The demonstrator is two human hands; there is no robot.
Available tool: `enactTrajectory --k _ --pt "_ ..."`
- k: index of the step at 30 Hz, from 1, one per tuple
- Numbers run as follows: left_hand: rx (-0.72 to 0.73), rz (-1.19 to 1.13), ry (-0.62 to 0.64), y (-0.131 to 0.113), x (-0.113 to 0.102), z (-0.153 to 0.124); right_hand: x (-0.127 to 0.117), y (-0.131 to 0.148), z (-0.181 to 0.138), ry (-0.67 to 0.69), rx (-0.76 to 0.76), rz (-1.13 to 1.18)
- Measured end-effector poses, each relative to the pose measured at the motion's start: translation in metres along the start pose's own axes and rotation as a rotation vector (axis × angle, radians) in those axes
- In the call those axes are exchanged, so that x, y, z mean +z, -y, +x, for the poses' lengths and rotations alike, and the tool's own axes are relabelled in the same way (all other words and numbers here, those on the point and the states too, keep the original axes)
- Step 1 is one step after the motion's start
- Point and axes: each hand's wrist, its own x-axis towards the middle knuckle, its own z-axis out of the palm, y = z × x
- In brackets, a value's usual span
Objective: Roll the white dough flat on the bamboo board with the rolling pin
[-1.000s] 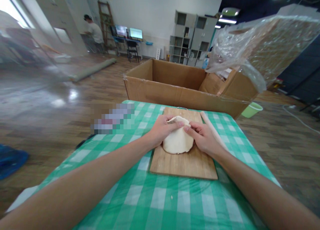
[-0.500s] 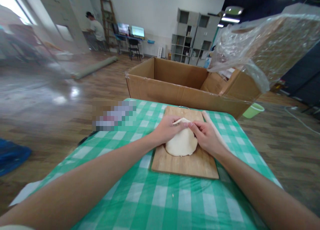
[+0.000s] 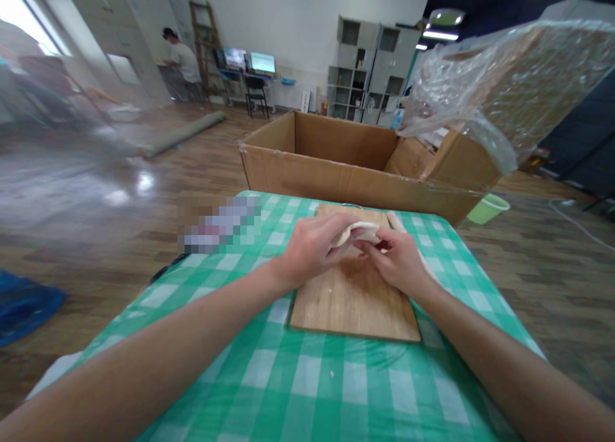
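A pale, thin sheet of dough (image 3: pixel 364 230) is lifted above a wooden cutting board (image 3: pixel 355 307), partly hidden by my fingers. My left hand (image 3: pixel 317 243) is closed on its left side, fingers bent over it. On the other side, my right hand (image 3: pixel 394 256) pinches the dough's right edge between thumb and fingers. Beside the board's right edge lies a pale rolling pin (image 3: pixel 396 222), mostly covered by my right hand and wrist.
The board rests on a table with a green and white checked cloth (image 3: pixel 307 391). A large cardboard box (image 3: pixel 327 166) with plastic wrap stands beyond the table. A green bucket (image 3: pixel 487 209) is at the right. A person (image 3: pixel 185 61) is in the far background.
The dough hung flat over the board before; now it is raised and folded up between my hands, uncovering the board's middle. My left hand has turned over the dough.
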Motion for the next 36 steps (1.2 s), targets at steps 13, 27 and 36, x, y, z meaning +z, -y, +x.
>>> enactTrajectory --k 13,27,36 --pt "-0.271 0.033 0.233 0.032 0.012 -0.004 -0.03 -0.02 0.016 0.045 -0.188 -0.343" --pt "-0.854 -0.594 0.152 0.046 0.019 -0.001 -0.026 -0.013 0.008 0.389 -0.127 -0.348" --pt "-1.192 -0.997 0.24 0.044 0.004 0.006 -0.027 -0.046 0.02 0.122 0.184 0.03"
